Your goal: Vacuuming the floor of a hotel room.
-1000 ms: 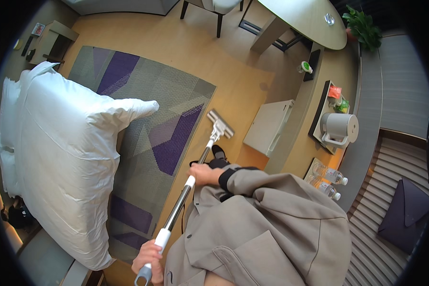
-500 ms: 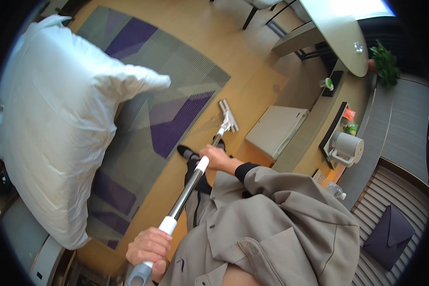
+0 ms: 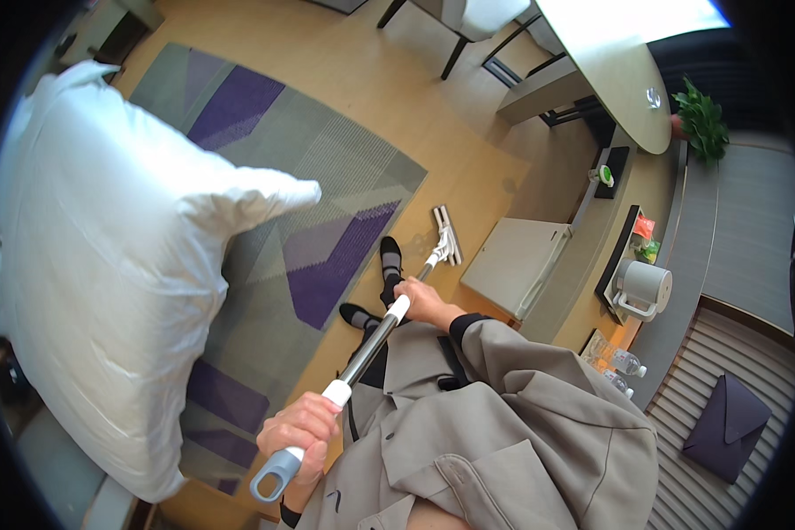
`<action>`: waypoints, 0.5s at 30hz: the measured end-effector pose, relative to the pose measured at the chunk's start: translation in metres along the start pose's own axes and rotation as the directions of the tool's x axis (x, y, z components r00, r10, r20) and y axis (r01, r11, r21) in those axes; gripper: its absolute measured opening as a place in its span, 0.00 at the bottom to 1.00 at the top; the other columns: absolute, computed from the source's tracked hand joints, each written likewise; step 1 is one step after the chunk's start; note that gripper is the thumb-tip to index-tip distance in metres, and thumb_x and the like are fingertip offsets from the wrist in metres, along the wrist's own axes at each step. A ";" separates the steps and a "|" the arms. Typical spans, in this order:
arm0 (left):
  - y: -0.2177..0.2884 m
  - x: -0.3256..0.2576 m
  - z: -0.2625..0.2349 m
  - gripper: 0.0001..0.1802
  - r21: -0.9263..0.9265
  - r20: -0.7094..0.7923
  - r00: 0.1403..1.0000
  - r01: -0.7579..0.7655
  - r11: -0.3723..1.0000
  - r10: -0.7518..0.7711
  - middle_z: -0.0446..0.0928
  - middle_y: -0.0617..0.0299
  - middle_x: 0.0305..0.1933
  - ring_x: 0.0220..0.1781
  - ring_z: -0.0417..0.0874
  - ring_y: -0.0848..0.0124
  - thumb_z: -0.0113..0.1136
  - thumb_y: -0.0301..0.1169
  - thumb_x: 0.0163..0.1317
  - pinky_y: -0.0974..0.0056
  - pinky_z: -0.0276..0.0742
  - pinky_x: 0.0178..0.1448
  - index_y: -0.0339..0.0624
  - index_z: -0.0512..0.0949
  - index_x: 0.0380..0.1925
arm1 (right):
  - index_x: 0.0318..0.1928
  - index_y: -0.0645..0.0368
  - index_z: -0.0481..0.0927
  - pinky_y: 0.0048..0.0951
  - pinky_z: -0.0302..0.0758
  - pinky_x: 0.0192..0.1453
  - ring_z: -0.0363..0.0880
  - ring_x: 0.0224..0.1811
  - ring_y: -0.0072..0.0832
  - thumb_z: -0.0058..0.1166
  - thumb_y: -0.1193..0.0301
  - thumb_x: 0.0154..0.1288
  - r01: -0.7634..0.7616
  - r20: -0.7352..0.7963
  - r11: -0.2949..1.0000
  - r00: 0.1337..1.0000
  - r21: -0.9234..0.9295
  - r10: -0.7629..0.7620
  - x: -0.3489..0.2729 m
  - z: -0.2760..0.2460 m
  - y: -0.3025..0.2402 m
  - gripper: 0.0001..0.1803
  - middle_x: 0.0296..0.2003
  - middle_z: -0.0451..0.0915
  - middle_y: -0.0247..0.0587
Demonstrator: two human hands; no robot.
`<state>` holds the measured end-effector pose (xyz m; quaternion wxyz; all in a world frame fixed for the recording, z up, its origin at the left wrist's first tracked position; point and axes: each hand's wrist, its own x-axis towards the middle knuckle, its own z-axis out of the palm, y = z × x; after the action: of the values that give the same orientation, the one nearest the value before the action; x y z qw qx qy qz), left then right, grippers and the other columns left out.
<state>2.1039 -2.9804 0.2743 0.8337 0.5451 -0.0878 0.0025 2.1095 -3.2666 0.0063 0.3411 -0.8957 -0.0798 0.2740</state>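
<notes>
A long mop [image 3: 373,350] slants across the middle, with a metal pole, white collars and a grey looped end. Wrapped round its near grip, just above the loop, is my left hand [image 3: 300,431]. Farther along the pole, my right hand [image 3: 426,302] is closed round a white collar. The white double-barred mop head [image 3: 448,236] rests on the wood floor [image 3: 481,190], between the patterned rug and a low white cabinet [image 3: 514,265].
White bedding [image 3: 106,265] bulges at the left beside the grey and purple rug [image 3: 327,177]. On the right, a long counter [image 3: 583,265] carries a kettle [image 3: 645,290], a tray and water bottles [image 3: 627,362]. A chair [image 3: 468,18] stands near the far table [image 3: 627,88].
The mop head has shifted right across the floor, and both hands have moved with the pole. My feet have changed position, and both dark shoes now show left of the pole.
</notes>
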 end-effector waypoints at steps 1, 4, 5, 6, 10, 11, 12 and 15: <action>0.000 0.012 0.003 0.12 0.012 -0.033 0.999 0.014 1.000 -0.013 0.70 0.61 0.15 0.18 0.73 0.67 0.62 0.28 0.53 0.57 0.75 0.37 0.44 0.68 0.18 | 0.30 0.54 0.77 0.45 0.76 0.44 0.76 0.45 0.43 0.58 0.71 0.51 -0.008 -0.019 1.000 1.000 0.014 0.008 0.006 -0.004 0.000 0.05 0.34 0.80 0.40; 0.001 0.055 0.014 0.12 0.030 -0.042 0.998 0.049 0.998 -0.048 0.70 0.61 0.14 0.17 0.72 0.68 0.61 0.29 0.52 0.58 0.74 0.36 0.45 0.67 0.17 | 0.30 0.53 0.79 0.45 0.76 0.44 0.77 0.44 0.43 0.59 0.71 0.49 -0.053 -0.062 0.998 0.996 0.046 0.056 0.021 -0.021 -0.003 0.05 0.33 0.80 0.40; 0.001 0.073 0.019 0.12 0.040 -0.051 0.998 0.046 0.998 -0.044 0.69 0.61 0.13 0.16 0.71 0.68 0.59 0.29 0.52 0.59 0.73 0.35 0.45 0.66 0.16 | 0.29 0.53 0.79 0.45 0.77 0.43 0.77 0.44 0.43 0.59 0.71 0.49 -0.039 -0.061 0.997 0.997 0.071 0.043 0.029 -0.031 -0.004 0.05 0.32 0.80 0.40; -0.001 0.091 0.025 0.10 0.057 -0.055 0.998 0.032 0.998 -0.029 0.68 0.62 0.13 0.16 0.70 0.69 0.56 0.28 0.51 0.59 0.73 0.34 0.45 0.65 0.17 | 0.29 0.52 0.80 0.45 0.77 0.43 0.77 0.43 0.43 0.59 0.70 0.49 -0.062 -0.028 0.997 0.998 0.055 0.064 0.037 -0.041 -0.004 0.05 0.32 0.80 0.40; -0.007 0.172 0.047 0.09 0.111 -0.093 0.994 0.059 0.992 -0.049 0.67 0.62 0.12 0.15 0.68 0.70 0.53 0.26 0.51 0.59 0.73 0.33 0.45 0.63 0.18 | 0.30 0.52 0.83 0.44 0.77 0.44 0.80 0.43 0.45 0.58 0.68 0.50 -0.065 0.111 0.991 0.992 0.119 0.051 0.075 -0.093 0.000 0.06 0.31 0.82 0.44; -0.009 0.192 0.053 0.09 0.119 -0.092 0.995 0.060 0.991 -0.049 0.67 0.61 0.12 0.14 0.68 0.70 0.53 0.26 0.51 0.59 0.73 0.32 0.45 0.63 0.18 | 0.30 0.53 0.83 0.45 0.78 0.44 0.80 0.42 0.45 0.58 0.68 0.51 -0.074 0.091 0.986 0.994 0.152 0.061 0.082 -0.104 0.001 0.06 0.30 0.82 0.45; -0.012 0.213 0.059 0.09 0.128 -0.082 0.994 0.076 0.989 -0.066 0.67 0.61 0.12 0.14 0.68 0.70 0.52 0.25 0.50 0.59 0.73 0.32 0.45 0.63 0.18 | 0.30 0.53 0.83 0.45 0.78 0.44 0.81 0.41 0.46 0.58 0.68 0.51 -0.080 0.082 0.982 0.994 0.170 0.067 0.091 -0.117 0.003 0.06 0.30 0.82 0.45; -0.019 0.268 0.082 0.09 0.155 -0.055 0.994 0.104 0.982 -0.096 0.66 0.62 0.11 0.15 0.68 0.70 0.54 0.26 0.51 0.59 0.73 0.32 0.45 0.63 0.18 | 0.29 0.53 0.83 0.46 0.78 0.43 0.82 0.39 0.47 0.59 0.66 0.51 -0.106 0.105 0.966 0.991 0.235 0.083 0.108 -0.155 0.015 0.06 0.29 0.83 0.46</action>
<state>2.3581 -3.0874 0.3290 0.7890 0.6128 -0.0400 -0.0195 2.2838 -3.3305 0.0454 0.4293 -0.8367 -0.0194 0.3396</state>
